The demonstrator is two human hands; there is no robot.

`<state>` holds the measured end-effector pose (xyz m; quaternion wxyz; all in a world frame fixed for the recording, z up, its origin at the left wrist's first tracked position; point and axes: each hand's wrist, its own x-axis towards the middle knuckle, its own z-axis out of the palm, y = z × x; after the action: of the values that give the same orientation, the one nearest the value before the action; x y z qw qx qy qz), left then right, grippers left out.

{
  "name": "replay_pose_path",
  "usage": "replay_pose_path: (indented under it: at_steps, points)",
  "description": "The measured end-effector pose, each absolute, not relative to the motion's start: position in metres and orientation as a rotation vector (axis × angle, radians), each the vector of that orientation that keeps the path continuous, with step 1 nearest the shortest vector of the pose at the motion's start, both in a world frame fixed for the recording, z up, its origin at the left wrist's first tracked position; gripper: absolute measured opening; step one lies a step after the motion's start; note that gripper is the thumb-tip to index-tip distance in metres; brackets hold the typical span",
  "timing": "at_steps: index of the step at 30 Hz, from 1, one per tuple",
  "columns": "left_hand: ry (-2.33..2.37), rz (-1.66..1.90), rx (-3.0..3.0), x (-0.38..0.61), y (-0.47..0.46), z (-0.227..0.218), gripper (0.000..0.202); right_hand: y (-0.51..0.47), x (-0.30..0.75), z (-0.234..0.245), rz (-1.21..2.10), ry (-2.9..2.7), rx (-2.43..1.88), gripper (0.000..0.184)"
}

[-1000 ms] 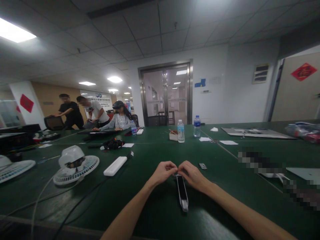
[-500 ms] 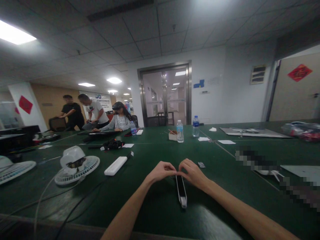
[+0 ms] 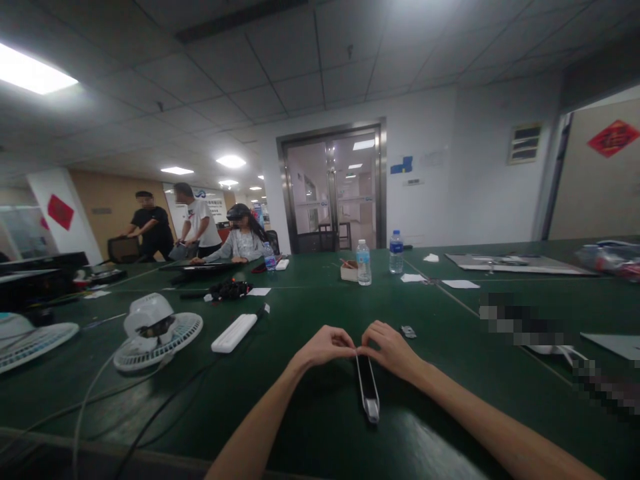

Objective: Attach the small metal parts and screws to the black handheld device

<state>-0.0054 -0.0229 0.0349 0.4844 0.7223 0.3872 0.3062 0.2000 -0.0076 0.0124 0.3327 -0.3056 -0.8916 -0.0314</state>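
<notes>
My left hand (image 3: 326, 347) and my right hand (image 3: 391, 350) meet fingertip to fingertip over the green table (image 3: 310, 417). Just below the fingertips lies the far end of a long, narrow black strip with silver edges and a metal tip (image 3: 368, 388). The strip points towards me. Whether my fingers pinch something small is hidden by the hands. A small metal part (image 3: 409, 331) lies just beyond my right hand, apart from it.
To my left stand a white desk fan (image 3: 157, 340) and a white power strip (image 3: 234, 333), with black cables (image 3: 165, 397) across the table. Water bottles (image 3: 364, 263) and papers stand farther off. A seated person (image 3: 243, 243) works at the far end, and two people stand behind.
My hands stay together above the strip's end. The standing person in the white shirt has straightened and moved right, and the head view has shifted slightly.
</notes>
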Motion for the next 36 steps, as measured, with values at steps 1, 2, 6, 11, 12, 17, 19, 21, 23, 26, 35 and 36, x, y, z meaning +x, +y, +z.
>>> replay_pose_path:
  at_steps: [1,2,6,11,12,17,19,21,23,26,35,36]
  points:
    - [0.935,0.744,1.759,-0.006,-0.023,0.035,0.032,-0.008,0.2,0.013,-0.077,-2.332,-0.805,0.031]
    - [0.93,0.745,1.76,-0.006,-0.023,0.035,0.031,-0.009,0.2,0.013,-0.07,-2.336,-0.811,0.031]
    - [0.995,0.779,1.83,-0.01,-0.02,0.032,0.034,-0.008,0.202,0.014,-0.035,-2.346,-0.862,0.03]
    - [1.224,0.735,2.092,-0.025,-0.011,0.023,0.027,-0.002,0.216,0.013,0.041,-2.341,-1.02,0.033]
    - [1.259,0.706,2.119,-0.028,-0.01,0.022,0.026,-0.001,0.219,0.013,0.073,-2.361,-1.046,0.033]
    - [1.257,0.622,2.134,-0.029,-0.008,0.016,0.026,0.003,0.229,0.008,0.246,-2.497,-1.033,0.03]
    - [1.232,0.616,2.135,-0.025,-0.009,0.015,0.027,0.002,0.227,0.006,0.278,-2.519,-0.999,0.028]
    - [1.208,0.608,2.132,-0.022,-0.009,0.014,0.028,0.001,0.224,0.005,0.307,-2.529,-0.979,0.028]
    - [1.19,0.599,2.129,-0.02,-0.008,0.013,0.029,0.0,0.222,0.004,0.339,-2.529,-0.975,0.028]
    - [1.195,0.587,2.133,-0.019,-0.008,0.013,0.032,0.001,0.222,0.003,0.375,-2.532,-0.986,0.031]
    - [1.214,0.702,2.091,-0.016,-0.009,0.008,0.033,0.003,0.222,-0.002,0.381,-2.481,-0.98,0.028]
    - [1.212,0.723,2.08,-0.015,-0.01,0.007,0.032,0.003,0.222,-0.003,0.383,-2.47,-0.978,0.028]
